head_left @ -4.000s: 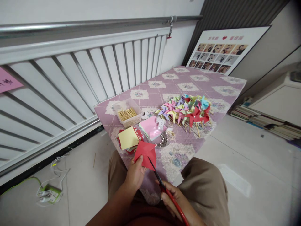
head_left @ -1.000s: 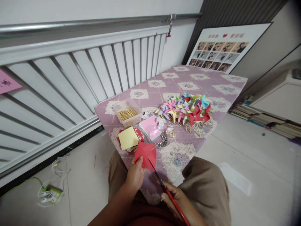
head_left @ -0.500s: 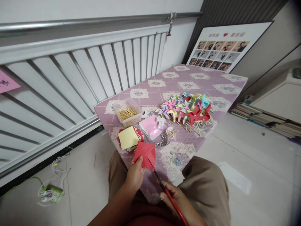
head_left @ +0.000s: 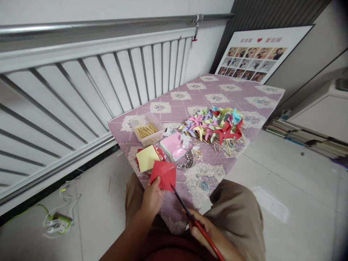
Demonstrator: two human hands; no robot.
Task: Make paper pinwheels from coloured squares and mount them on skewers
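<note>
Pinched in my left hand [head_left: 152,195] is a square of red paper [head_left: 164,174], held over the near corner of the table. My right hand [head_left: 202,226] grips a pair of scissors with red handles [head_left: 205,235]. Their dark blades look closed, and the tip lies at the paper's lower right edge. Just beyond the red square sits a stack of cut paper squares [head_left: 147,158], a yellow one on top. Next to it lies a pile of pink and pale paper [head_left: 173,145]. A clear dish with small silvery pieces [head_left: 187,160] stands to the right.
A plastic box of wooden sticks [head_left: 148,130] stands behind the paper stacks. Many coloured paper pinwheels [head_left: 214,125] are heaped on the flowered tablecloth [head_left: 181,95]. A small round container [head_left: 197,153] is near the dish. A radiator [head_left: 95,90] borders the table's left side.
The red paper has shifted left and slightly up with my left hand. The scissor blades have come out of the paper's middle to its lower edge.
</note>
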